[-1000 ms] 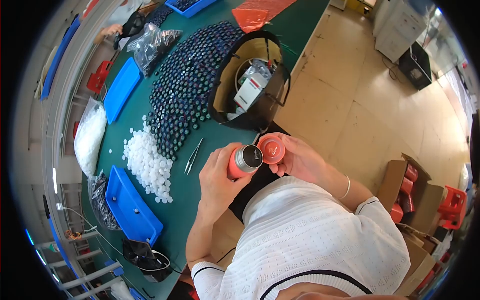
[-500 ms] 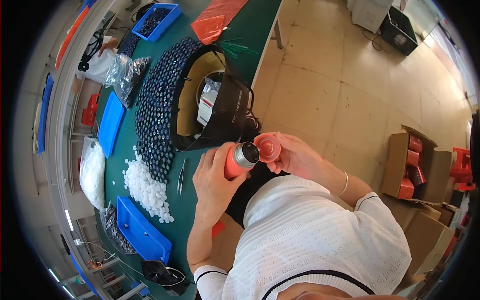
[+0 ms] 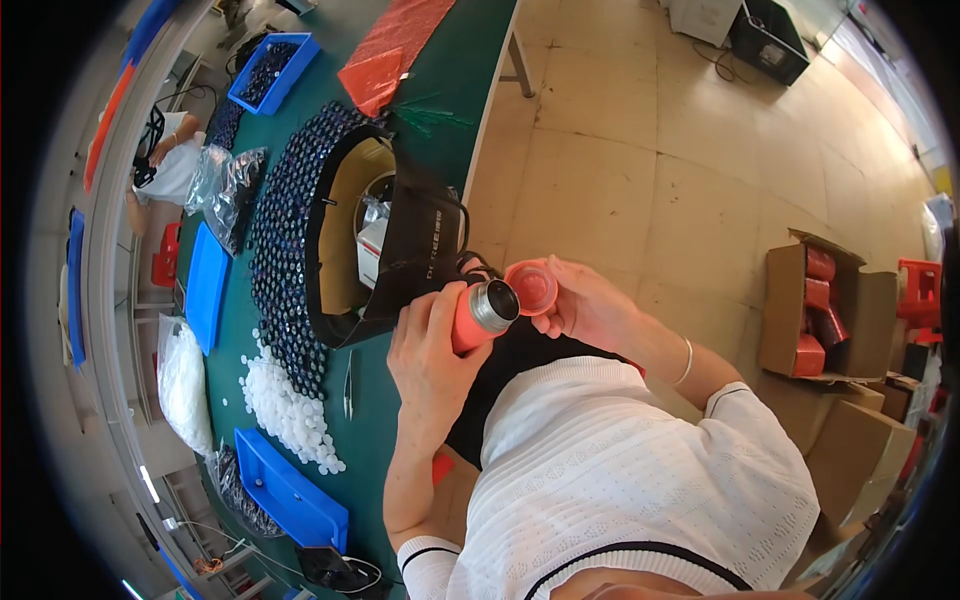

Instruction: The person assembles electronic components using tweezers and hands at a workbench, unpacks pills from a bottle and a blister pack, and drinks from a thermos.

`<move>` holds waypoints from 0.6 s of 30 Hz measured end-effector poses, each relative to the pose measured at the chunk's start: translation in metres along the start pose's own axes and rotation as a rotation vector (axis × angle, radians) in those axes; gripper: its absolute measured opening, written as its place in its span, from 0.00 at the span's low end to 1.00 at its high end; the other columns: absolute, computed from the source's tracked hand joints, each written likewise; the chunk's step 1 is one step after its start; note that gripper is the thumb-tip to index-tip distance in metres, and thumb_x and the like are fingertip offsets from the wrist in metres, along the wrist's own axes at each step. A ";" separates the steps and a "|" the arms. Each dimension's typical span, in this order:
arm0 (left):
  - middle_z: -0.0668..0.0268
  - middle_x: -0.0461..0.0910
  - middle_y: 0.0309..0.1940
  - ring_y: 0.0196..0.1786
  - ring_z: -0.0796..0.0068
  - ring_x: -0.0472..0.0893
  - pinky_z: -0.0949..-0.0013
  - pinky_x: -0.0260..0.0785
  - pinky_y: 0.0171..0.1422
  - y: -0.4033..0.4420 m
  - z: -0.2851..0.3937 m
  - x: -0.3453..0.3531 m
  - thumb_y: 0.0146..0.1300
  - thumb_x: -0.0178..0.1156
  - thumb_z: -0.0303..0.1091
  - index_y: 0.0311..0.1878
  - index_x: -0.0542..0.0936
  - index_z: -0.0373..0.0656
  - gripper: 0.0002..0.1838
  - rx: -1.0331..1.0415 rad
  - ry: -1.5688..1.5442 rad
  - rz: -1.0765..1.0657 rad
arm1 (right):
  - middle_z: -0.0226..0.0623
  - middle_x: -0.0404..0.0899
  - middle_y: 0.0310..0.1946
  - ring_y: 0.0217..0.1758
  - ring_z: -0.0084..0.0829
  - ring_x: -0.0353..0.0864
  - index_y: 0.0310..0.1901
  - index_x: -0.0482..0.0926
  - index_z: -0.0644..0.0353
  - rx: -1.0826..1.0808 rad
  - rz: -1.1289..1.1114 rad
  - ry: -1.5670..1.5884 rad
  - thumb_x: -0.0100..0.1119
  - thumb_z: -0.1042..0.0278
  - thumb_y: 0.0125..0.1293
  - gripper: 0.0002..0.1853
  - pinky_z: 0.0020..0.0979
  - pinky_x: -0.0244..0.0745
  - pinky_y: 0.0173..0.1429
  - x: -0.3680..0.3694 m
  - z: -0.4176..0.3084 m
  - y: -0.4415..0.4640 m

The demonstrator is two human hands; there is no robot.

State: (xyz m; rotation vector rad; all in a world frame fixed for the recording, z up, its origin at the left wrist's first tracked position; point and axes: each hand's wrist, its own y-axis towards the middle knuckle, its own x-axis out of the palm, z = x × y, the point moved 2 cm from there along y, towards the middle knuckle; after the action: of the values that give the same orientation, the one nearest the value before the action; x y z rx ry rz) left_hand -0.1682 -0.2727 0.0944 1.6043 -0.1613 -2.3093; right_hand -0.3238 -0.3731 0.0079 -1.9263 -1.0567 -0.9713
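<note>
My left hand (image 3: 430, 365) is wrapped round a red thermos flask (image 3: 468, 328), its bare metal mouth (image 3: 494, 304) tilted toward me. Close beside that mouth, my right hand (image 3: 590, 312) grips a red cup-shaped lid (image 3: 531, 287), hollow side toward me. The lid is off the flask. Just beyond both hands, a black bag (image 3: 415, 235) with a tan lining lies on its side with a white box (image 3: 371, 252) inside. A pair of tweezers (image 3: 348, 388) rests on the green table (image 3: 365, 450) left of my left hand.
Dark shiny beads (image 3: 280, 240) spread beside the bag, near a pile of white discs (image 3: 290, 410). Blue trays (image 3: 290, 490), plastic bags (image 3: 182, 385) and a red sheet (image 3: 400, 45) lie along the table. Another person (image 3: 175, 150) sits across it. Cardboard boxes (image 3: 815, 310) stand on the floor right.
My view has turned, so the table and bag sit further left and lower. Both hands keep hold of the flask and lid, which stay close together.
</note>
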 end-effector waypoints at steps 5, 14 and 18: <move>0.65 0.76 0.43 0.45 0.60 0.78 0.61 0.74 0.45 0.014 0.010 0.020 0.39 0.74 0.27 0.54 0.75 0.49 0.34 -0.008 -0.032 -0.019 | 0.32 0.79 0.37 0.29 0.21 0.77 0.57 0.72 0.63 -0.012 0.038 -0.004 0.42 0.43 0.74 0.28 0.20 0.74 0.30 -0.019 -0.014 -0.004; 0.63 0.78 0.44 0.46 0.58 0.78 0.60 0.73 0.49 0.034 0.022 0.058 0.42 0.74 0.27 0.54 0.75 0.47 0.31 -0.023 -0.213 -0.034 | 0.33 0.80 0.37 0.29 0.22 0.76 0.53 0.74 0.61 -0.072 0.127 0.035 0.43 0.45 0.74 0.25 0.20 0.72 0.29 -0.043 -0.034 -0.018; 0.63 0.79 0.47 0.48 0.70 0.80 0.68 0.72 0.54 0.034 0.016 0.084 0.46 0.75 0.25 0.53 0.73 0.43 0.29 -0.215 -0.583 -0.067 | 0.35 0.80 0.35 0.30 0.27 0.80 0.47 0.73 0.60 -0.094 0.087 0.130 0.42 0.49 0.76 0.20 0.24 0.78 0.32 -0.050 -0.037 -0.020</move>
State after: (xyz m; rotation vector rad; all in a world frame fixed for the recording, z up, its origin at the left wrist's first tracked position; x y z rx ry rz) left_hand -0.2034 -0.3332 0.0345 0.8169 0.0109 -2.6772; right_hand -0.3706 -0.4131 -0.0133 -1.9393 -0.8599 -1.0974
